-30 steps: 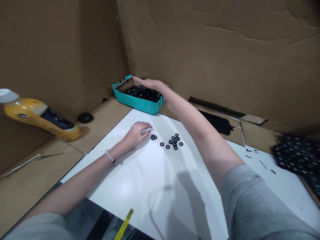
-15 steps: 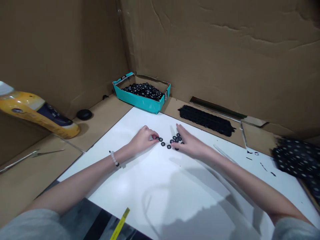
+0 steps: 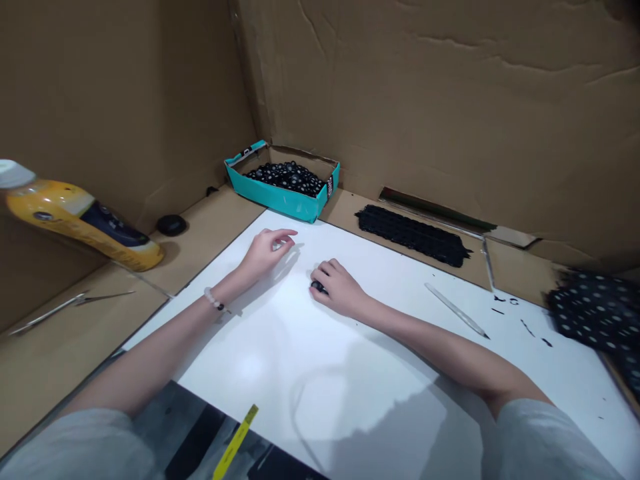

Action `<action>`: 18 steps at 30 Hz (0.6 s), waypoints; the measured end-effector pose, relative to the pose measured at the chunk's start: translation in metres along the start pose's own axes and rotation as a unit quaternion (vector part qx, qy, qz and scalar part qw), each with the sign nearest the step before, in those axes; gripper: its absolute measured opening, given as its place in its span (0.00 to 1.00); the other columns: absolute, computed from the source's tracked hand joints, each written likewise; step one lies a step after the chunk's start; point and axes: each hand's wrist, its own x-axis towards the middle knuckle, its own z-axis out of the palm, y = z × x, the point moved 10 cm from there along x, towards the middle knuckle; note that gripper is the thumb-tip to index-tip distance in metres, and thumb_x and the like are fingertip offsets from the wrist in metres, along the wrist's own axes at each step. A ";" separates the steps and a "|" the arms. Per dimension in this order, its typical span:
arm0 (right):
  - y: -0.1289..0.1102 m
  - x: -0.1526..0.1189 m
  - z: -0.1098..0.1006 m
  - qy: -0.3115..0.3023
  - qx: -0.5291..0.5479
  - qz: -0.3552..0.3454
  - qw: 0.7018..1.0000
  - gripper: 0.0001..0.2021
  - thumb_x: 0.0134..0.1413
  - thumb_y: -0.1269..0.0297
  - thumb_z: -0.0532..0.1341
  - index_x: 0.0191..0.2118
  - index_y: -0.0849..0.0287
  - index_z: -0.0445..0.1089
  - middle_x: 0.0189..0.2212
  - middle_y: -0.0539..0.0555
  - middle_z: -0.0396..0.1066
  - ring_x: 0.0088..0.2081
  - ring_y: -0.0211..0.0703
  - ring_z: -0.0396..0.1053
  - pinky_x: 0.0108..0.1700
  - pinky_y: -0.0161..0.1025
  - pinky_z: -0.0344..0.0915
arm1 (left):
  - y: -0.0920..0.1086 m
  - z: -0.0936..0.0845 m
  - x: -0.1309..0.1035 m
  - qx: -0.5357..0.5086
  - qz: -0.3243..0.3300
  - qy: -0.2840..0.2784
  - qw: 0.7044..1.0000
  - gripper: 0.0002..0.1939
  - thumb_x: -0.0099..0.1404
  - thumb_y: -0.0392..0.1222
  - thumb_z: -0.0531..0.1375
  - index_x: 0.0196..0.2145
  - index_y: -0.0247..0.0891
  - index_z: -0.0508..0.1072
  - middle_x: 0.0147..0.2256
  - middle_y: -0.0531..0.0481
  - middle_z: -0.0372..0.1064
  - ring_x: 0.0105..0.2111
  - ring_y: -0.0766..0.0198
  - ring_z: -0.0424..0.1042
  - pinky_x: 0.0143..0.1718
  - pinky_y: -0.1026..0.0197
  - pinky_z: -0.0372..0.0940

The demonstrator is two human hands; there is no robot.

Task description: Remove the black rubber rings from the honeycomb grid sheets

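My right hand [image 3: 339, 288] is curled on the white board [image 3: 280, 373], its fingers wrapped round a cluster of small black round pieces [image 3: 319, 287] with grey centres. Only part of that cluster shows between the fingertips and thumb. To its upper left, my left hand [image 3: 267, 252] hovers over the board, thumb and fingers apart, with nothing between them. Behind both hands stands a turquoise box [image 3: 280, 200], filled with many similar black pieces [image 3: 287, 177].
A black strip bundle [image 3: 413, 233] lies behind the board. On the right are a pen-like tool [image 3: 456, 310], black scraps and dotted black sheets [image 3: 595, 313]. A yellow bottle [image 3: 85, 220], black lump [image 3: 171, 225] and tweezers [image 3: 75, 307] are left; a yellow strip [image 3: 235, 443] is in front.
My right hand has moved left and closed round the pieces that were scattered on the board. My left hand has moved up and left, off the pieces, and opened.
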 end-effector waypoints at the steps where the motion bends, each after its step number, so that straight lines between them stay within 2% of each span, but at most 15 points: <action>1: 0.000 -0.002 0.001 0.000 -0.017 0.007 1.000 0.10 0.62 0.62 0.55 0.43 0.59 0.71 0.40 0.59 0.71 0.45 0.50 0.63 0.49 0.43 0.62 | 0.001 0.001 0.000 0.004 0.004 0.000 1.000 0.20 0.65 0.50 0.56 0.48 0.40 0.79 0.38 0.46 0.78 0.43 0.52 0.72 0.48 0.50 0.67; 5: 0.002 -0.008 0.009 -0.037 -0.095 0.046 0.994 0.10 0.62 0.67 0.53 0.41 0.60 0.71 0.36 0.59 0.73 0.41 0.49 0.68 0.38 0.40 0.61 | 0.007 0.002 -0.002 0.018 0.021 0.005 1.000 0.19 0.65 0.49 0.55 0.47 0.40 0.80 0.40 0.46 0.79 0.46 0.49 0.68 0.51 0.48 0.65; 8: -0.002 -0.010 0.011 -0.059 -0.132 0.039 0.989 0.15 0.67 0.60 0.50 0.43 0.60 0.72 0.40 0.61 0.73 0.39 0.50 0.71 0.32 0.40 0.59 | 0.011 0.002 -0.003 0.018 0.030 0.006 0.999 0.18 0.66 0.48 0.55 0.46 0.40 0.80 0.42 0.46 0.79 0.47 0.49 0.67 0.52 0.47 0.64; 11: -0.003 -0.008 0.012 -0.068 -0.138 0.027 0.988 0.20 0.69 0.54 0.47 0.45 0.59 0.72 0.41 0.61 0.74 0.37 0.49 0.74 0.31 0.39 0.58 | 0.013 0.003 -0.004 0.020 0.038 0.002 0.999 0.18 0.66 0.48 0.55 0.46 0.40 0.79 0.44 0.47 0.78 0.48 0.49 0.66 0.53 0.47 0.63; 15: 0.010 0.001 0.008 -0.064 -0.089 0.061 0.992 0.17 0.68 0.59 0.48 0.41 0.58 0.73 0.35 0.59 0.76 0.33 0.46 0.74 0.33 0.37 0.58 | 0.015 0.005 -0.005 0.026 0.047 -0.004 0.999 0.18 0.67 0.48 0.55 0.46 0.40 0.79 0.44 0.47 0.78 0.47 0.49 0.65 0.52 0.46 0.63; 18: 0.024 0.018 -0.010 -0.030 0.036 0.093 0.995 0.15 0.67 0.60 0.49 0.35 0.57 0.71 0.26 0.53 0.74 0.29 0.42 0.70 0.33 0.35 0.58 | 0.016 0.006 -0.005 0.026 0.055 -0.004 0.998 0.19 0.66 0.49 0.54 0.46 0.40 0.79 0.43 0.47 0.78 0.47 0.48 0.64 0.53 0.45 0.62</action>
